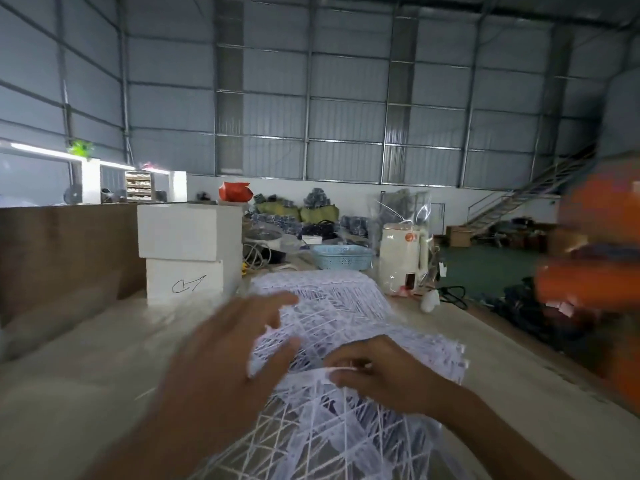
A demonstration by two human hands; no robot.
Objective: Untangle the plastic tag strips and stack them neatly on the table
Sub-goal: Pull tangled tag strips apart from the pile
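Note:
A big tangled heap of white plastic tag strips (332,306) covers the middle of the pale table (86,358), running from the near edge toward the back. My left hand (225,351) is spread over the heap's left side, blurred, its fingers fairly straight and touching the strips. On the right, my right hand (377,368) has its fingers curled and pinches a bunch of strips near the heap's middle. The strips beneath both hands are hidden.
Two stacked white boxes (187,251) stand at the back left. A blue basket (341,256) and a cream kettle-like appliance (403,258) sit behind the heap. A blurred orange-sleeved person (595,265) is at the right edge. A brown board (62,254) lines the left.

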